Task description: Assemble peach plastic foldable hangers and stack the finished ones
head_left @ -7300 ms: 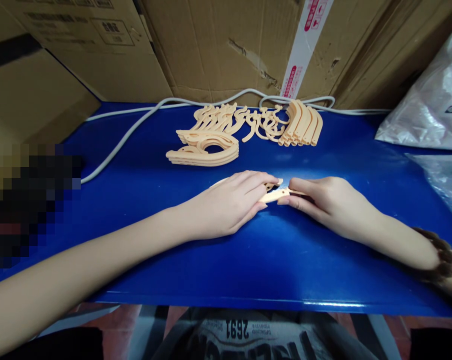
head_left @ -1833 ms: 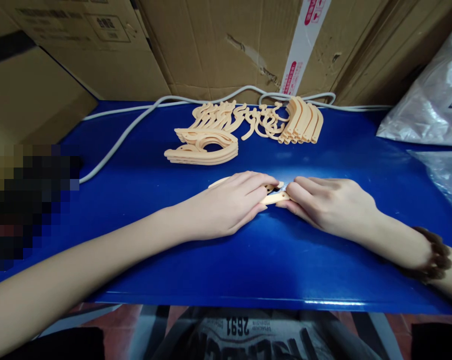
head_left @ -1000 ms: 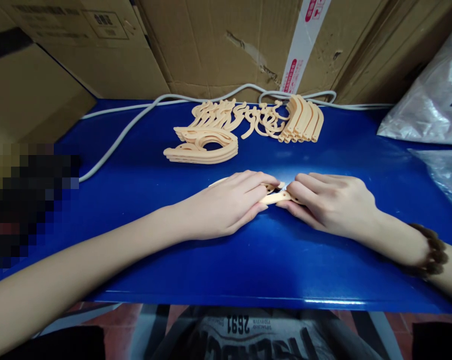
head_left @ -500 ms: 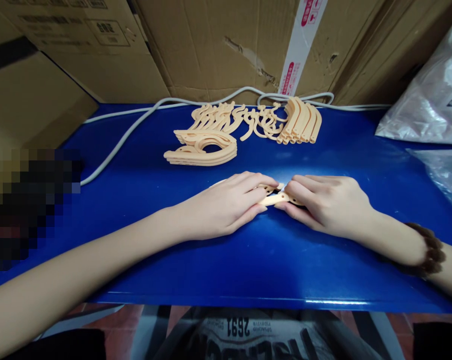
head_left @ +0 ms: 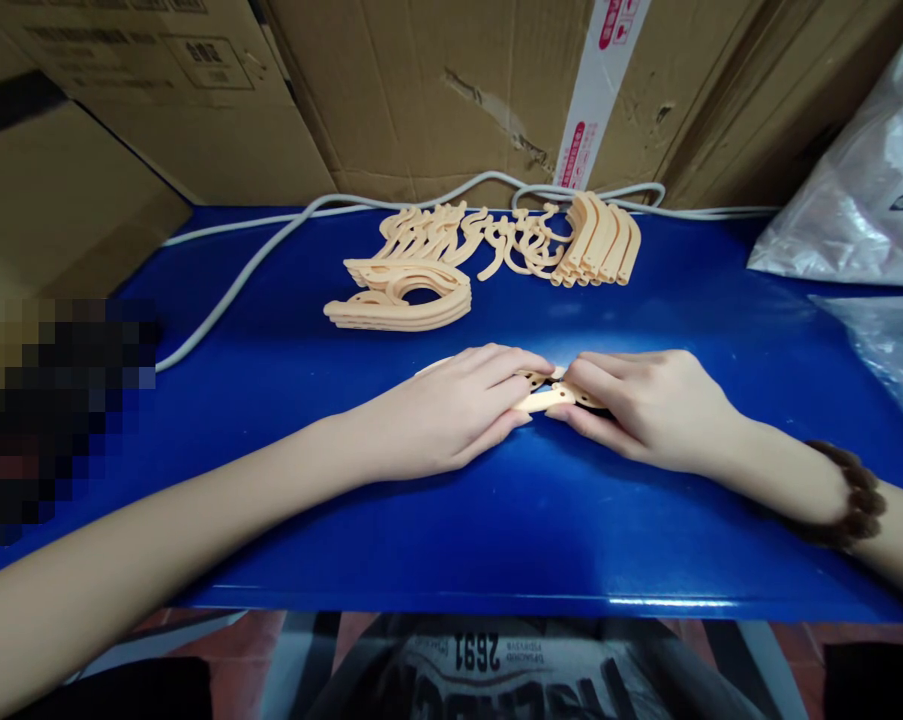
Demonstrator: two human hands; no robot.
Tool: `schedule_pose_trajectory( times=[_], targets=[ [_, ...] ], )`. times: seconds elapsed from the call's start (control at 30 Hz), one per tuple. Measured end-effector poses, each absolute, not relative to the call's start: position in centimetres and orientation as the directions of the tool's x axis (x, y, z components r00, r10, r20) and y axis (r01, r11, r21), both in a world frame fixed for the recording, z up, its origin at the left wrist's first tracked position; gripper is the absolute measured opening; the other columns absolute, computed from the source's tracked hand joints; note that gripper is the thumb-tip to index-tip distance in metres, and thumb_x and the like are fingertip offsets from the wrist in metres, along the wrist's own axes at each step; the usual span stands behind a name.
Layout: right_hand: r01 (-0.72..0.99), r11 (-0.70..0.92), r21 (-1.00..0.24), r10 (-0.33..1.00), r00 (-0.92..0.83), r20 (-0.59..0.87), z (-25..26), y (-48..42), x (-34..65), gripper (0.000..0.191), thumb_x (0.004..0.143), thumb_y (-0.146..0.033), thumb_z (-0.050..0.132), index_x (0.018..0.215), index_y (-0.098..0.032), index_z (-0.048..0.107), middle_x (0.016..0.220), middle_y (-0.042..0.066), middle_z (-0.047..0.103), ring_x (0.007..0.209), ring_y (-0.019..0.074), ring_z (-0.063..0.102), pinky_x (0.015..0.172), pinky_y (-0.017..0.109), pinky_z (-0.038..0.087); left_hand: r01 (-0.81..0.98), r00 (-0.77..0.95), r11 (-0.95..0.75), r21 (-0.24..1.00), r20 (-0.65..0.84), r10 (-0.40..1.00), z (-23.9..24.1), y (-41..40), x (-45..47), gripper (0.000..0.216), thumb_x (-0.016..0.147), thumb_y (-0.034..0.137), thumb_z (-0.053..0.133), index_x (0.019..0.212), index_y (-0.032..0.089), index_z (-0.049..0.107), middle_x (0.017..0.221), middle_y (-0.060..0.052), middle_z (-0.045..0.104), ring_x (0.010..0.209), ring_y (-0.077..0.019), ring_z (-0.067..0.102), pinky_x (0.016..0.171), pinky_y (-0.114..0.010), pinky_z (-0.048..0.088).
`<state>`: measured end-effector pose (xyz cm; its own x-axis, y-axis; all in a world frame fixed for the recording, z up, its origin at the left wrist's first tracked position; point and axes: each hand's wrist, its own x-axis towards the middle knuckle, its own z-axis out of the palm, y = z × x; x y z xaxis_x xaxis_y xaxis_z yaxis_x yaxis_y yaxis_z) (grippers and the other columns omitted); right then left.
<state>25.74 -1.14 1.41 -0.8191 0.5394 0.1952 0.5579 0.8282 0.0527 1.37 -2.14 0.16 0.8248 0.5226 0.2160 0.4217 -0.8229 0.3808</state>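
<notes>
My left hand (head_left: 451,410) lies palm down on the blue table (head_left: 496,520), its fingers closed over a peach plastic hanger part (head_left: 545,395). My right hand (head_left: 646,405) meets it from the right, fingers curled and pinching the same part at its joint. Most of the part is hidden under both hands. Behind them lies a flat stack of peach hanger pieces (head_left: 402,300), then a row of hooks (head_left: 488,240) and a bundle of curved arms (head_left: 601,245).
A white cable (head_left: 248,270) runs along the table's back and left. Cardboard boxes (head_left: 436,90) wall the rear. Plastic bags (head_left: 856,200) sit at the right. A beaded bracelet (head_left: 848,495) is on my right wrist.
My right hand has crept slightly left, closing its fingers on the part against my left fingertips. The left hand has stayed in place.
</notes>
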Motion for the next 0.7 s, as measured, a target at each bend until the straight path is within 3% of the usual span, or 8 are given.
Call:
schedule_pose_trajectory(
  times=[0.47,0.57,0.7],
  targets=[
    [0.470,0.869,0.156,0.417,-0.864,0.281,1.71,-1.08,25.97,0.036,0.103,-0.041,0.039,0.081,-0.018,0.057,0.071,0.000,0.061,0.058,0.0120,0.052,0.057,0.025,0.032,0.404,0.833,-0.838,0.366,0.232,0.503,0.48,-2.14,1.27,0.019,0.101,0.024,0.041,0.107,0.016,0.058,0.142,-0.014,0.050,0.130,-0.0254,0.046,0.108,-0.043,0.040],
    [0.445,0.891,0.083,0.410,-0.871,0.271,1.75,-1.02,26.20,0.036,0.102,-0.041,0.039,0.081,-0.018,0.056,0.070,0.000,0.059,0.058,0.0116,0.050,0.056,0.025,0.030,0.392,0.842,-0.843,0.367,0.225,0.490,0.49,-2.18,1.28,0.019,0.101,0.026,0.042,0.105,0.016,0.058,0.143,-0.014,0.049,0.131,-0.0255,0.045,0.108,-0.042,0.039],
    [0.412,0.905,-0.111,0.426,-0.888,0.174,1.78,-0.94,26.23,0.030,0.100,-0.038,0.042,0.083,-0.018,0.057,0.072,0.000,0.059,0.059,0.0110,0.050,0.057,0.024,0.030,0.377,0.851,-0.840,0.389,0.213,0.480,0.33,-2.15,1.29,0.018,0.101,0.027,0.044,0.107,0.016,0.057,0.142,-0.014,0.049,0.131,-0.0256,0.045,0.109,-0.042,0.039]
  ],
)
